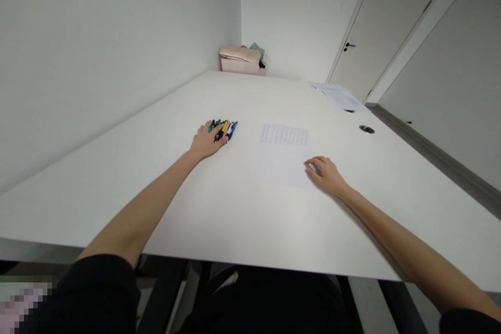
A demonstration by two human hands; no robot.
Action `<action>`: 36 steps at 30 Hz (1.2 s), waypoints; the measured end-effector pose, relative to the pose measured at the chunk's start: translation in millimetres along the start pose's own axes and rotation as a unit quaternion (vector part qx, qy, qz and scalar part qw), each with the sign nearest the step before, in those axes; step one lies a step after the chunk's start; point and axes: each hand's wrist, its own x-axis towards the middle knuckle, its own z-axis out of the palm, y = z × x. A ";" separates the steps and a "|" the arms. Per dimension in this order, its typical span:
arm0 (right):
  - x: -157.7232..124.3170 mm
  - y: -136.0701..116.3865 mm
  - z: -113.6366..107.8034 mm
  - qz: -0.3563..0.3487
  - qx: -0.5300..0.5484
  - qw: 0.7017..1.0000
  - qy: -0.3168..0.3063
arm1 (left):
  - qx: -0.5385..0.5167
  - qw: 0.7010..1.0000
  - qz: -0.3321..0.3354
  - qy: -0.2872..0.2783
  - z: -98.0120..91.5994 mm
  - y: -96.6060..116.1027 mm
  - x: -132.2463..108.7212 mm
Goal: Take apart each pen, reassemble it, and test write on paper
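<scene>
Spread over a row of pens (230, 129) on the table, my left hand (205, 142) touches them with its fingers apart and thumb stretched toward the near ends. The pens lie side by side at a slant; green, black, yellow, pink, white and blue ones show, and some are partly hidden under the fingers. A white sheet of paper (279, 164) lies to their right, with rows of small print on its far part, too small to read. At the sheet's right edge rests my right hand (326, 175), fingers loosely bent, with a gap between thumb and fingertips and nothing visible in it.
The white table (219, 209) runs along a wall on the left. Printed sheets (340, 96) lie near its far right edge, close to a round cable hole (367, 129). Beyond the far end stands a pale pink box (239, 65) with cloth items on top. A door (376, 26) is at the back right.
</scene>
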 end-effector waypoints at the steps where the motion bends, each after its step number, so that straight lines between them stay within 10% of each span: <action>1: 0.1 0.1 0.0 0.000 -0.001 1.000 -0.002 | -0.001 1.000 0.003 -0.016 1.4 5.9 4.9; 9: 0.1 -0.8 -1.4 0.001 -0.011 1.000 -0.011 | 0.027 0.994 -0.087 -0.055 16.4 43.5 35.4; 20: 0.7 -1.4 -0.9 0.003 -0.013 1.000 -0.017 | 0.033 0.991 -0.035 -0.124 6.4 17.1 43.7; 28: -1.0 -3.7 -5.9 -0.006 0.019 1.000 0.006 | 0.032 0.997 -0.018 -0.067 -4.3 19.5 33.3; 36: -93.1 -133.2 -98.0 -0.061 0.233 0.970 0.041 | 0.011 0.998 -0.060 0.022 -37.8 17.8 -38.4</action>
